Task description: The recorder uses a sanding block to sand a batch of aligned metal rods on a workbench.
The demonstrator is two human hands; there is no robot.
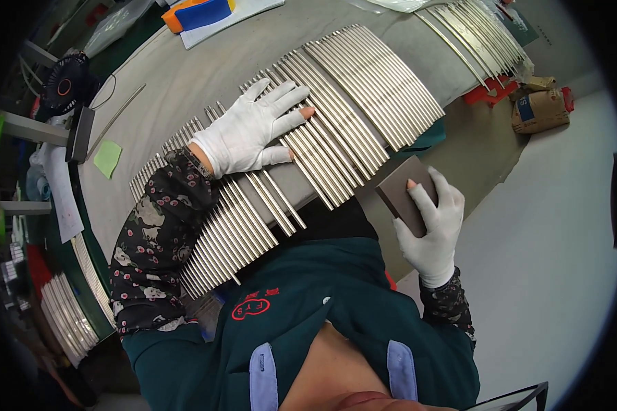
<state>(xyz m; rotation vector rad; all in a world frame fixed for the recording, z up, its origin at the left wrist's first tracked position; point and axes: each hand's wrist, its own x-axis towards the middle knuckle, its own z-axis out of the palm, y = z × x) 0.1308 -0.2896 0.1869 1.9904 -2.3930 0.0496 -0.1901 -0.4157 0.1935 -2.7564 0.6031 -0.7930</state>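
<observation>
Dozens of slim metal rods lie side by side in a long curved row across the grey worktable, their near ends overhanging its front edge. The left hand, in a white glove with cut fingertips, is spread flat on the row, fingers fanned and palm pressing down on the rods, gripping nothing; its forearm in a flowered sleeve lies across the rods nearer the body. The right hand, gloved the same way, is raised off the table edge to the right, wrist bent, fingers curled around a brown sanding block held tilted, just beside the rod ends. It seems clear of them, though the angle leaves that uncertain.
</observation>
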